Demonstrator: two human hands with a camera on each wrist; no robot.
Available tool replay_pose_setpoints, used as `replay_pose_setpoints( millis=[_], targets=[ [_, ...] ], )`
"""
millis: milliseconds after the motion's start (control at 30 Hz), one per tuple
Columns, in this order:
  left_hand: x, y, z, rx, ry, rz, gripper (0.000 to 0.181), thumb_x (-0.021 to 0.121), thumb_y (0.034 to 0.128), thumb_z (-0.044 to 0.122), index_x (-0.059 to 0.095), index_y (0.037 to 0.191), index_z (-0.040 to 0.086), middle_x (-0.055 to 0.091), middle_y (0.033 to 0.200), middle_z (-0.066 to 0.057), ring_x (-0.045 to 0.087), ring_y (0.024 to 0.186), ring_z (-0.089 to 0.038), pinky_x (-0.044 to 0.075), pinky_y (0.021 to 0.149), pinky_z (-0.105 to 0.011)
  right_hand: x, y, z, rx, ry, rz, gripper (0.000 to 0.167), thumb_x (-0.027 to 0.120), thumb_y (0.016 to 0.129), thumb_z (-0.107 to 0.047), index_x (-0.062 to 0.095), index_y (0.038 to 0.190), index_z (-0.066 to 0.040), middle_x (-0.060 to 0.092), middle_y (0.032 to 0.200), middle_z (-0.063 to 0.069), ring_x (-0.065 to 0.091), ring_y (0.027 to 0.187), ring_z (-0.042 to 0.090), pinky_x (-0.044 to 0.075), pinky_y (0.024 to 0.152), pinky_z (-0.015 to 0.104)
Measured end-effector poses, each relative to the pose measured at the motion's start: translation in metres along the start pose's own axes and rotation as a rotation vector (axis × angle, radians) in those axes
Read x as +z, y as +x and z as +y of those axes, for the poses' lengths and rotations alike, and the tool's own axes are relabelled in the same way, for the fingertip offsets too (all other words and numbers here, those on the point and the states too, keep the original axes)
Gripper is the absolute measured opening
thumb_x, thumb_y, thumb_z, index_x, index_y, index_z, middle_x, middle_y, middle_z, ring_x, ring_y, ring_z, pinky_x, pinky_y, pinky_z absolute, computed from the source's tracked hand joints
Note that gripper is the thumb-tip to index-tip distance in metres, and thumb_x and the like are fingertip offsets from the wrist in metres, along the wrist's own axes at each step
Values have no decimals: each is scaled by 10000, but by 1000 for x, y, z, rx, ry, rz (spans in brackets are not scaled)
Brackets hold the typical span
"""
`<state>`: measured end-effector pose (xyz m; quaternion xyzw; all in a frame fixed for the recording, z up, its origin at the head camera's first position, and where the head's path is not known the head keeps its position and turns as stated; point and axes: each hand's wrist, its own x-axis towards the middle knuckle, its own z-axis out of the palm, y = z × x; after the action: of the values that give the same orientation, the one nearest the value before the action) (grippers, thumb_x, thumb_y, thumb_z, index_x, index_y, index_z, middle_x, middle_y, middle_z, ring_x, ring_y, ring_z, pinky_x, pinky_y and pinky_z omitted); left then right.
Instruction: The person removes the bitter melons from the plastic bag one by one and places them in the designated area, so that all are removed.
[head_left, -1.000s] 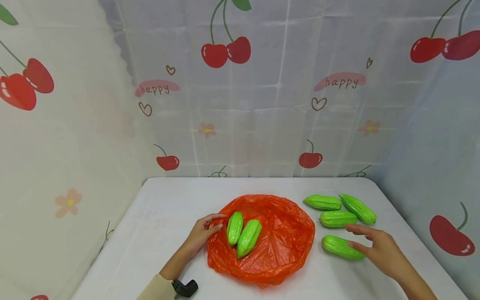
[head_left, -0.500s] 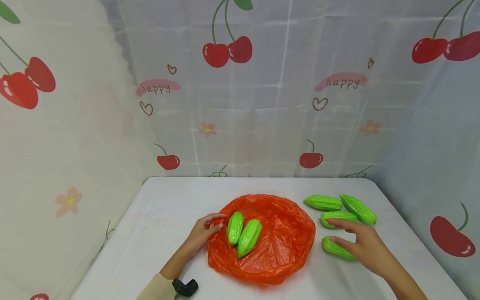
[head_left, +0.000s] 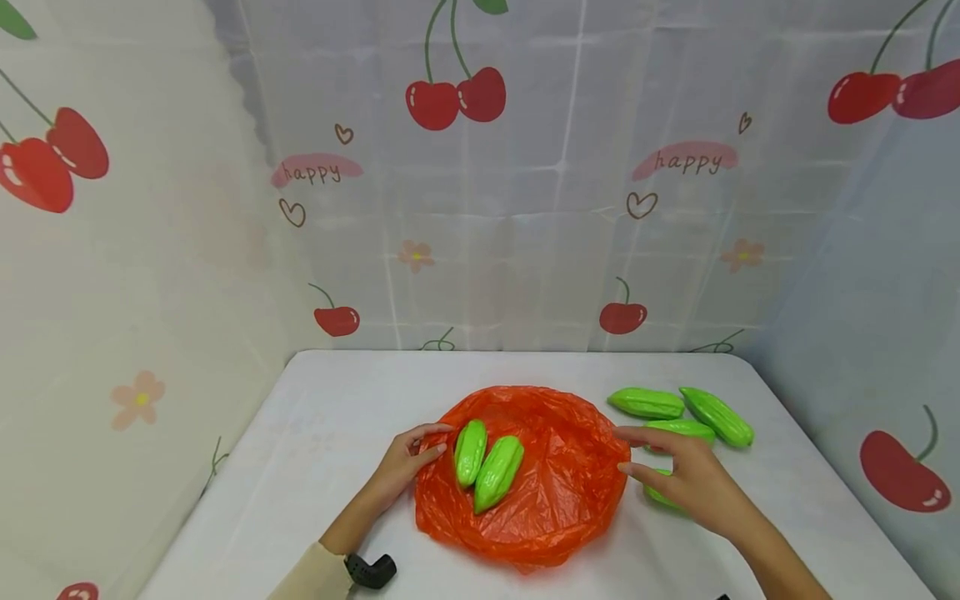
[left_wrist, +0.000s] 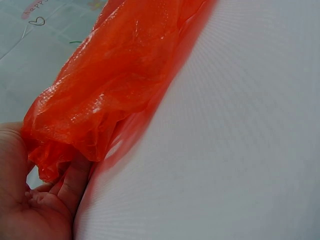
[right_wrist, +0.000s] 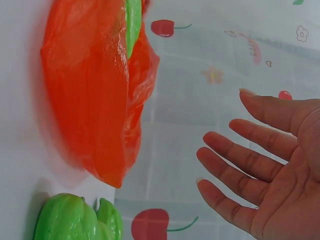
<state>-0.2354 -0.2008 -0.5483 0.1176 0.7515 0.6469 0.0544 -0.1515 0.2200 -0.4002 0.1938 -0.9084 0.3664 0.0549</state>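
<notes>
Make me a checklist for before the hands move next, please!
1. Left hand holding the rim of the crinkly red-orange plastic bag: ok.
2. Bag's mouth wide open: ok.
3. Right hand free and open: ok.
4. Two long, ridged, shiny green vegetables lying inside: ok.
5. The four green vegetables on the white table fully visible: not ok; in the head view the right hand partly covers two.
6. Bag strong enough: cannot tell.

White table [head_left: 322, 433] is shared by plastic bag [head_left: 562, 492] and green gourds [head_left: 717, 417]

Near the middle, the orange-red bag is spread open in a rough circle. To its right, four gourds are laid: three are grouped towards the far edge, one is placed nearer, mostly hidden in the head view.
</notes>
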Motion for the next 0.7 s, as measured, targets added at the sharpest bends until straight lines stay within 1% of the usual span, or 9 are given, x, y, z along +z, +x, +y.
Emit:
replay_pose_setpoints(
  millis=[100,200,400,467,533,633,700],
  targets=[
    [-1,0,-1,-8,3,2,348,698,973,215,674,1311,135,573,1412,-81,479,1315,-286,572,891,-274,4,4,-5,-17,14,-14,446,824,859,-233,709,1273,-115,704,1264,48,630,1189,330,585,863,517],
    [-1,1,-1,-10,0,-1,350,701,971,219,674,1310,135,574,1410,-84,477,1319,-295,572,894,-282,10,8,-8,-42,12,-25,454,822,860,-224,703,1283,-109,701,1269,39,633,1188,322,572,902,497],
    [-3,2,2,-5,-2,-7,350,706,968,225,677,1305,136,580,1398,-84,495,1295,-293,578,885,-291,21,18,-13,-58,47,-78,464,812,867,-208,686,1302,-111,697,1268,50,609,1226,357,565,918,492],
    [-4,3,3,5,-8,-5,355,703,969,221,672,1309,125,579,1397,-97,509,1276,-297,584,871,-298,26,22,-13,-72,64,-86,462,811,868,-209,685,1304,-120,695,1269,42,609,1225,345,571,915,467],
    [-5,3,3,8,-8,-3,357,702,970,217,670,1312,120,578,1396,-104,517,1263,-296,587,861,-298,30,26,-13,-81,72,-94,461,809,871,-234,686,1304,-133,693,1270,35,623,1192,325,584,899,430],
    [-4,2,1,0,0,-10,368,702,971,221,665,1322,120,571,1407,-109,513,1260,-296,589,858,-298,37,29,-15,-65,91,-109,457,811,871,-235,687,1302,-146,693,1263,43,641,1126,305,603,847,379],
    [-4,2,0,-10,9,-11,367,706,968,229,670,1320,130,569,1410,-101,501,1269,-288,585,863,-290,42,31,-16,-56,99,-120,455,812,871,-238,688,1300,-154,692,1261,53,644,1091,293,607,820,367]
  ],
)
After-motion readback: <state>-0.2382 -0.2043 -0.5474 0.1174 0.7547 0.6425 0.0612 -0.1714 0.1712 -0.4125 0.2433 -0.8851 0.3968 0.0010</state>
